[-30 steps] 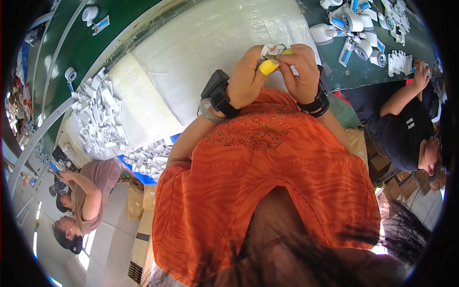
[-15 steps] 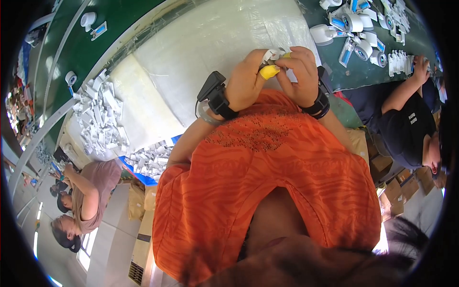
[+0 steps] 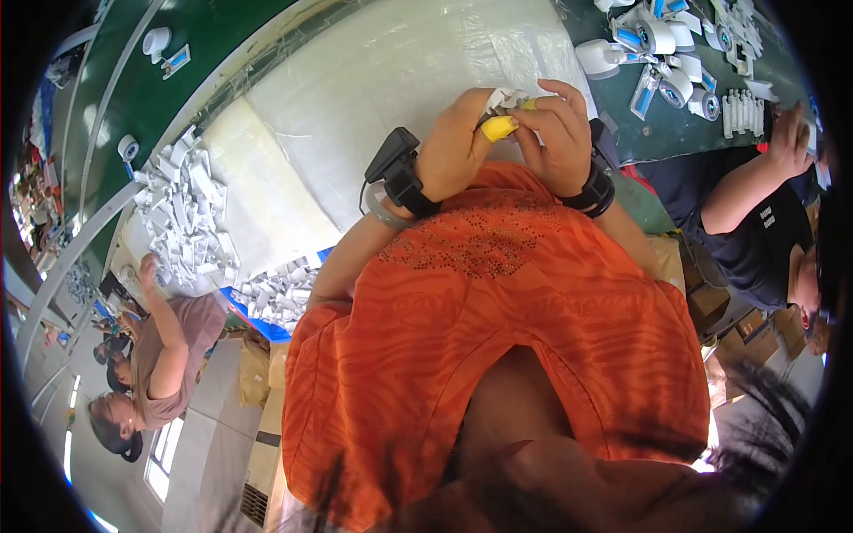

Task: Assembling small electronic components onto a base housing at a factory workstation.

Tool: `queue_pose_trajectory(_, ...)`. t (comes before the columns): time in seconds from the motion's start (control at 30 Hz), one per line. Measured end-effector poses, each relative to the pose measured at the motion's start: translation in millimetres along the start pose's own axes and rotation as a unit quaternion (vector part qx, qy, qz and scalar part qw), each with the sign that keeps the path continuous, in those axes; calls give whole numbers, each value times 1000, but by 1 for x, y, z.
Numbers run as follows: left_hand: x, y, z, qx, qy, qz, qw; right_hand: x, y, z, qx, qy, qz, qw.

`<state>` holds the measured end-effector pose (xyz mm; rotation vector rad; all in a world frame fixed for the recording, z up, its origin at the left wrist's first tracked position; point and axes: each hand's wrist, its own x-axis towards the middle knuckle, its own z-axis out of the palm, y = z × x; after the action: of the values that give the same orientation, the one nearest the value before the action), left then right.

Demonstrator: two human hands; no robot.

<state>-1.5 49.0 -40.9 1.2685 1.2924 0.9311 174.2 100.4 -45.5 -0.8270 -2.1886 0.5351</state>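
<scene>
Over the plastic-covered worktop (image 3: 364, 89), my two hands meet in front of my orange top. My left hand (image 3: 455, 142) is closed around a small white plastic part (image 3: 508, 96); a yellow covering (image 3: 499, 129) wraps its thumb. Thumb and fingers of my right hand (image 3: 562, 142) press together at the same part, with the index finger raised; some yellow shows at its fingertips too. Fingers hide most of the part, so its full shape cannot be made out. Black bands sit on both wrists.
Left of me lies a heap of white plastic pieces (image 3: 182, 213), and a blue bin (image 3: 271, 330) holds more. White round devices (image 3: 656, 40) with blue-marked parts crowd the green table at right, beside a row of white pieces (image 3: 743, 115). People work on both sides.
My hands stay nearly in place, with slight finger shifts around the white part. The person at right has drawn a hand back from the row of pieces; the person at left has reached toward the heap.
</scene>
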Motion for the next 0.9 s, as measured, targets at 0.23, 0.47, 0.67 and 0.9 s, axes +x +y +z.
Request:
queue_pose_trajectory(0.23, 4, 2, 1, 62, 20, 47, 997, 3, -5, 4, -1, 31, 0, 1000)
queue_pose_trajectory(0.47, 1, 5, -12, -182, -27, -93, 979, 5, 5, 2, 68, -23, 43, 996)
queue_pose_trajectory(0.67, 4, 8, -14, -281, -42, -31, 958, -4, 40, 16, 735, -102, 445, 501)
queue_pose_trajectory(0.9, -6, 3, -22, -237, 16, -73, 969, 17, 36, 0, 210, -121, 260, 935)
